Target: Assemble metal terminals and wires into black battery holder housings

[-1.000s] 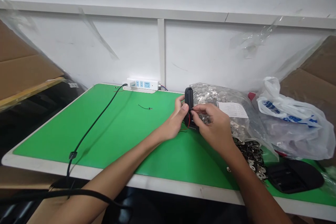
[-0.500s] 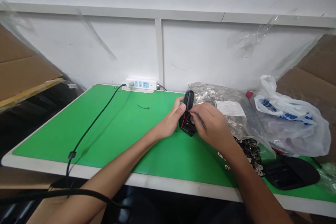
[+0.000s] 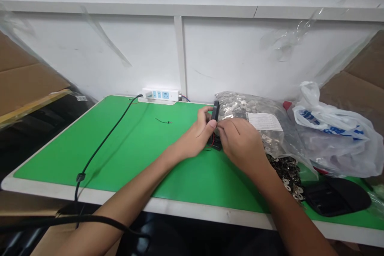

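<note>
A black plastic casing [image 3: 215,113] stands tilted above the green mat, with my left hand [image 3: 199,134] closed around its left side, thumb on its near face. A thin red wire [image 3: 213,140] runs down the casing's lower part. My right hand [image 3: 240,142] is pinched at the casing's right edge, close to my left thumb. Whatever lies between those fingertips is too small to make out. Part of the casing is hidden behind both hands.
A clear bag of metal pieces [image 3: 234,102] lies behind my right hand, with loose metal pieces [image 3: 288,174] spilling near it. To the right are a white plastic bag [image 3: 345,144] and a black plastic part [image 3: 339,197]. A power strip [image 3: 162,95] and black cable [image 3: 111,136] are on the left.
The casing has turned so that it now shows more edge-on. My left thumb has shifted right with it. My right hand stays pinched beside the casing, and the view has shifted slightly.
</note>
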Demonstrator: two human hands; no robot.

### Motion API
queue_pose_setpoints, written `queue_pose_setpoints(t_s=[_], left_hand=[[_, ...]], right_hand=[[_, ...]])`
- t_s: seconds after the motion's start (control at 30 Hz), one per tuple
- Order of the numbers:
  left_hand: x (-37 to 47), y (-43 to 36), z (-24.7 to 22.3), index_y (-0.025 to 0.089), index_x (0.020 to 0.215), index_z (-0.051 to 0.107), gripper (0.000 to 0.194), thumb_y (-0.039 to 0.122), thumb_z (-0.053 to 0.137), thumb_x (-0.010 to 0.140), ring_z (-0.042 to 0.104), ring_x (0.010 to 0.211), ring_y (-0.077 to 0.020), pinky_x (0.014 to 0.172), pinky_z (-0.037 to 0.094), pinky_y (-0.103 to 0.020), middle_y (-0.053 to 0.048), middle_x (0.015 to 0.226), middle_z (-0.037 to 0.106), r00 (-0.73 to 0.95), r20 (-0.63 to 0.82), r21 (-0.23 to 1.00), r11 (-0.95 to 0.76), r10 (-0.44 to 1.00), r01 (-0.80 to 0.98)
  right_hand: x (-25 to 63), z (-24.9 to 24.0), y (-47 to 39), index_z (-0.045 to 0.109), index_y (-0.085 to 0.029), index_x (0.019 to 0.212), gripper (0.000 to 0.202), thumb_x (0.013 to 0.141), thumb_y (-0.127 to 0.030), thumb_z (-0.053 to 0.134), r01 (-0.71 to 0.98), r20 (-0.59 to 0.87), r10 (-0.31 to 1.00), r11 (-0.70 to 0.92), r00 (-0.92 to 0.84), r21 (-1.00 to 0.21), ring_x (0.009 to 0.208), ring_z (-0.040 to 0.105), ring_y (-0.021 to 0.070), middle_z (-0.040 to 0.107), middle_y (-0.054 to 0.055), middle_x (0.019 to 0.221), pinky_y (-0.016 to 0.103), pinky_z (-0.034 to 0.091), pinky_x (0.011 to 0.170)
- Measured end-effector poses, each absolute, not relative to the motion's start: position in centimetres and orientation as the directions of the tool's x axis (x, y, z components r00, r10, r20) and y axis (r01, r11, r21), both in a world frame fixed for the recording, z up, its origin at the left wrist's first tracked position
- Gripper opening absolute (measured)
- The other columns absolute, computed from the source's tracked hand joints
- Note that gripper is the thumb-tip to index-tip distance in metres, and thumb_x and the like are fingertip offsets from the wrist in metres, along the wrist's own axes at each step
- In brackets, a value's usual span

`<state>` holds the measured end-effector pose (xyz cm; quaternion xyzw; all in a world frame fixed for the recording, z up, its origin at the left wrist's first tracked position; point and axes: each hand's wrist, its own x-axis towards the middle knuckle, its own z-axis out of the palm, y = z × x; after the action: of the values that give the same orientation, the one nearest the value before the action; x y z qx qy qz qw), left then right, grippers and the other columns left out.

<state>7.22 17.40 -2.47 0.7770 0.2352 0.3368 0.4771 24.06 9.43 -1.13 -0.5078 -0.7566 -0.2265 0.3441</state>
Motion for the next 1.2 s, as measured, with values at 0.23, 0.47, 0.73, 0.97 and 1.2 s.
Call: queue_pose_setpoints(t_s=[0.23, 0.47, 0.73, 0.97, 1.2], left_hand=[[8.2, 16.9, -3.2, 0.022, 0.147, 0.045, 0.065, 0.072, 0.041, 0.105, 0.058, 0.123, -0.0258, 0.103, 0.046, -0.035, -0.009, 0.139, 0.059, 0.571, 0.310, 0.946, -0.190, 0.760, -0.261], [8.4, 16.8, -3.7, 0.023, 0.146, 0.047, 0.062, 0.070, 0.044, 0.105, 0.058, 0.122, -0.0247, 0.101, 0.047, -0.035, -0.007, 0.135, 0.061, 0.560, 0.301, 0.941, -0.148, 0.772, -0.303], [8.8, 16.2, -3.9, 0.022, 0.145, 0.052, 0.066, 0.073, 0.049, 0.102, 0.060, 0.115, -0.0239, 0.097, 0.047, -0.034, -0.006, 0.128, 0.065, 0.546, 0.263, 0.937, -0.077, 0.795, -0.339], [8.6, 15.9, -3.8, 0.023, 0.144, 0.051, 0.066, 0.073, 0.051, 0.101, 0.061, 0.115, -0.0226, 0.099, 0.048, -0.032, -0.005, 0.125, 0.067, 0.524, 0.271, 0.943, -0.112, 0.808, -0.314], [9.9, 16.0, -3.0, 0.017, 0.141, 0.064, 0.064, 0.064, 0.065, 0.098, 0.070, 0.114, -0.0250, 0.103, 0.052, -0.035, -0.008, 0.116, 0.076, 0.563, 0.095, 0.837, 0.240, 0.821, -0.491]], right_hand=[[23.5, -0.6, 9.5, 0.068, -0.024, 0.107, 0.005, 0.103, -0.023, 0.064, 0.827, 0.847, 0.529, 0.498, -0.052, -0.260, 0.092, 0.075, 0.0220, 0.080, 0.006, 0.099, 0.037, 0.058, 0.081], [23.6, -0.5, 9.5, 0.065, -0.025, 0.105, 0.007, 0.102, -0.019, 0.061, 0.795, 0.832, 0.548, 0.544, -0.091, -0.271, 0.089, 0.073, 0.0220, 0.077, 0.005, 0.095, 0.037, 0.059, 0.081], [23.8, -0.8, 9.5, 0.062, -0.024, 0.102, 0.009, 0.104, -0.016, 0.057, 0.786, 0.810, 0.574, 0.553, -0.121, -0.275, 0.089, 0.068, 0.0218, 0.073, 0.006, 0.094, 0.037, 0.055, 0.080], [23.9, -1.0, 9.6, 0.064, -0.024, 0.103, 0.011, 0.104, -0.015, 0.057, 0.776, 0.805, 0.577, 0.567, -0.136, -0.275, 0.091, 0.068, 0.0211, 0.074, 0.006, 0.094, 0.037, 0.056, 0.083], [24.1, -0.7, 9.7, 0.070, -0.025, 0.107, 0.011, 0.096, -0.024, 0.069, 0.590, 0.674, 0.731, 0.500, 0.106, -0.634, 0.092, 0.073, 0.0204, 0.076, 0.005, 0.100, 0.038, 0.060, 0.085]])
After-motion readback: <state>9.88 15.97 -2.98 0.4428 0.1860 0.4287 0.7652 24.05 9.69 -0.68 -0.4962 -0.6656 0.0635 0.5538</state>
